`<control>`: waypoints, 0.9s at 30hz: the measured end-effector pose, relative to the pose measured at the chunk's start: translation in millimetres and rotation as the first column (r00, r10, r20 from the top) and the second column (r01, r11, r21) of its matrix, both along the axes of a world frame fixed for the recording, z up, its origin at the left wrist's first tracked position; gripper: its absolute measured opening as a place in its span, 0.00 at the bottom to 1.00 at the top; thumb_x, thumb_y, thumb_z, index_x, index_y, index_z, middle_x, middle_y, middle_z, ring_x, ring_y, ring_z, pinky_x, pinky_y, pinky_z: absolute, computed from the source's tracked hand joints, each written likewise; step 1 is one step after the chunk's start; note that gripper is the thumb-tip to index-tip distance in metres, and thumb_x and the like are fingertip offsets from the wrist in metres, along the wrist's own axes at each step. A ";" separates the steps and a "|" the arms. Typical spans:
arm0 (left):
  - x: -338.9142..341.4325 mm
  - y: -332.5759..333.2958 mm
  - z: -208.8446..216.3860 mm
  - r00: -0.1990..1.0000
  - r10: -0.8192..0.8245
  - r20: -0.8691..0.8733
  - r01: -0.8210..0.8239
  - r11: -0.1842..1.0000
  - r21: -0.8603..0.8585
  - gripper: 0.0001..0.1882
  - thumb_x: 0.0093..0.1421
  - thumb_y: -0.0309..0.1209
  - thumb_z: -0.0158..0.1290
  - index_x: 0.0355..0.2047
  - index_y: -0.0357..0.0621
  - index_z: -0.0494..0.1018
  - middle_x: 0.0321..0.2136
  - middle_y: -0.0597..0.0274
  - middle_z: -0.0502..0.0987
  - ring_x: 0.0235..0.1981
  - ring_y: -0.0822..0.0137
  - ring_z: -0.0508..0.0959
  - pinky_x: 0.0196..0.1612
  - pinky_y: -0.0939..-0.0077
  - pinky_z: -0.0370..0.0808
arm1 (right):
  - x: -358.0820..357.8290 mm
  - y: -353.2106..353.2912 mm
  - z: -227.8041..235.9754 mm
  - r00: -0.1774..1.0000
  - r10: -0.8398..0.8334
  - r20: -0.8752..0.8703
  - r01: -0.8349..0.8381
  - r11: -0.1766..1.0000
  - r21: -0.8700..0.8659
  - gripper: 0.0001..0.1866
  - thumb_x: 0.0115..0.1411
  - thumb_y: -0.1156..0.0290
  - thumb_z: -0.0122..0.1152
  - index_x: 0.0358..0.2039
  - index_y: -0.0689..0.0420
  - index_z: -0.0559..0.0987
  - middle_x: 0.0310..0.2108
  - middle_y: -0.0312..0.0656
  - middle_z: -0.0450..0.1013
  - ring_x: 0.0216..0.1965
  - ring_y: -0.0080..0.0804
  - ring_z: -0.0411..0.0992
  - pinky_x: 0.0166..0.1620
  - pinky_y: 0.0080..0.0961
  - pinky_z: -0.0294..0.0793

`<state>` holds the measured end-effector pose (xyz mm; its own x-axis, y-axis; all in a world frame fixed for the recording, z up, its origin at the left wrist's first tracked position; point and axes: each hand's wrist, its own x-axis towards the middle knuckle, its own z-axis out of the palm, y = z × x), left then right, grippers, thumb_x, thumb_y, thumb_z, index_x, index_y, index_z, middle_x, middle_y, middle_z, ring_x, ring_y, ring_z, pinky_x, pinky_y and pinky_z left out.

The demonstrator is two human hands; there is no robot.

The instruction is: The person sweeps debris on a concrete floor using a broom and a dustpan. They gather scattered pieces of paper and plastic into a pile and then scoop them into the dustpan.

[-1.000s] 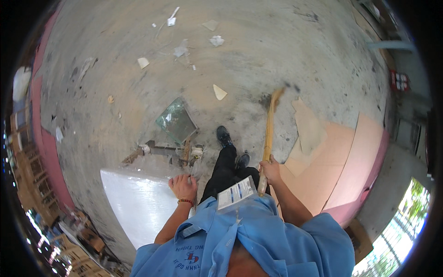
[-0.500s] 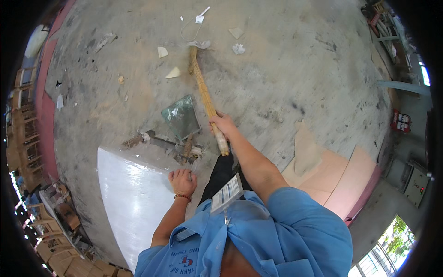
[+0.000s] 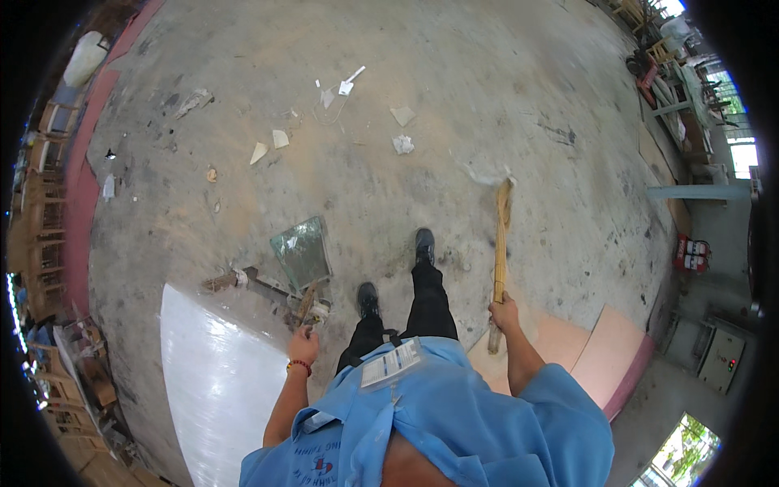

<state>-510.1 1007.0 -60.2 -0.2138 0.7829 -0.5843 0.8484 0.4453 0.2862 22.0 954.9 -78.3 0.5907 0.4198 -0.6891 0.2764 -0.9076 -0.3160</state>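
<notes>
Gripping a yellow broom (image 3: 501,252), the right hand (image 3: 504,312) has its fingers closed around the handle, whose butt end sticks out behind toward the body. The broom is to the right of the black shoes (image 3: 423,246), pointing forward, its far end beside a wisp of clear plastic (image 3: 487,176) on the concrete floor (image 3: 568,203). The left hand (image 3: 303,345), fingers curled, is low at the right edge of a film-wrapped white bundle (image 3: 215,381); whether it holds anything I cannot tell. Just ahead lies a glass pane (image 3: 302,252), and pinkish boards (image 3: 604,349) lie at right. Pale scraps (image 3: 402,116) dot the floor farther forward.
</notes>
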 end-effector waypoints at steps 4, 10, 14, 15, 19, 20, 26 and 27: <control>48.5 -14.4 -3.0 0.988 0.142 0.058 -0.132 0.981 -0.141 0.22 0.54 0.39 0.52 0.45 0.38 0.75 0.41 0.45 0.77 0.44 0.51 0.77 0.48 0.62 0.72 | 15.4 76.1 -61.6 0.984 0.021 -0.176 -0.005 0.996 0.089 0.33 0.45 0.72 0.60 0.54 0.65 0.68 0.29 0.52 0.75 0.24 0.36 0.75 0.27 0.30 0.75; 102.1 -14.2 11.8 0.932 0.354 0.082 -0.313 0.897 -0.312 0.24 0.53 0.40 0.53 0.46 0.37 0.74 0.42 0.44 0.77 0.44 0.53 0.78 0.48 0.65 0.72 | -81.5 233.4 -102.6 0.829 0.259 -0.495 -0.143 0.955 0.262 0.27 0.49 0.70 0.59 0.52 0.60 0.72 0.27 0.47 0.75 0.26 0.36 0.74 0.30 0.32 0.74; 125.2 26.4 25.0 0.967 0.253 0.018 -0.243 0.945 -0.220 0.23 0.54 0.39 0.53 0.46 0.36 0.74 0.41 0.44 0.78 0.43 0.53 0.78 0.48 0.66 0.72 | -62.4 316.0 -59.0 0.560 0.298 -0.773 -0.207 0.954 0.218 0.33 0.48 0.65 0.59 0.57 0.56 0.69 0.33 0.52 0.76 0.31 0.41 0.76 0.35 0.34 0.74; 131.0 40.2 29.1 0.973 0.228 0.024 -0.221 0.961 -0.167 0.23 0.54 0.39 0.53 0.46 0.36 0.74 0.41 0.45 0.78 0.43 0.53 0.78 0.48 0.66 0.73 | -54.6 323.4 -44.5 0.579 0.354 -0.734 -0.273 0.933 0.235 0.33 0.48 0.65 0.59 0.57 0.55 0.69 0.35 0.52 0.76 0.33 0.43 0.75 0.37 0.35 0.73; 145.7 93.4 44.1 0.899 0.391 0.198 -0.385 0.920 -0.068 0.22 0.54 0.38 0.52 0.45 0.35 0.74 0.39 0.45 0.78 0.43 0.53 0.78 0.47 0.67 0.72 | 11.1 303.1 -11.2 0.642 0.738 -0.208 -0.620 0.659 0.426 0.33 0.48 0.66 0.58 0.58 0.49 0.68 0.40 0.55 0.75 0.43 0.52 0.73 0.46 0.40 0.72; 147.4 98.1 48.8 0.919 0.364 0.154 -0.358 0.932 -0.065 0.22 0.54 0.38 0.52 0.45 0.34 0.74 0.39 0.45 0.78 0.43 0.53 0.78 0.48 0.67 0.72 | 39.4 290.4 -6.4 0.660 0.724 -0.200 -0.663 0.686 0.299 0.34 0.46 0.63 0.59 0.58 0.49 0.68 0.45 0.55 0.72 0.47 0.54 0.70 0.51 0.42 0.69; 122.2 79.4 46.6 0.878 0.475 0.069 -0.469 0.879 -0.080 0.23 0.53 0.40 0.52 0.45 0.37 0.75 0.40 0.45 0.78 0.45 0.53 0.77 0.50 0.67 0.71 | 213.5 201.0 32.6 0.708 0.699 0.105 -0.686 0.715 -0.134 0.37 0.43 0.75 0.57 0.59 0.50 0.67 0.40 0.56 0.75 0.43 0.53 0.73 0.46 0.41 0.72; 119.2 64.1 42.6 0.868 0.496 0.011 -0.492 0.865 -0.102 0.23 0.53 0.40 0.52 0.45 0.38 0.75 0.41 0.45 0.78 0.45 0.53 0.77 0.50 0.66 0.71 | 231.3 192.1 31.6 0.751 0.645 0.143 -0.635 0.764 -0.113 0.38 0.42 0.75 0.56 0.59 0.54 0.66 0.39 0.57 0.74 0.41 0.54 0.74 0.45 0.41 0.73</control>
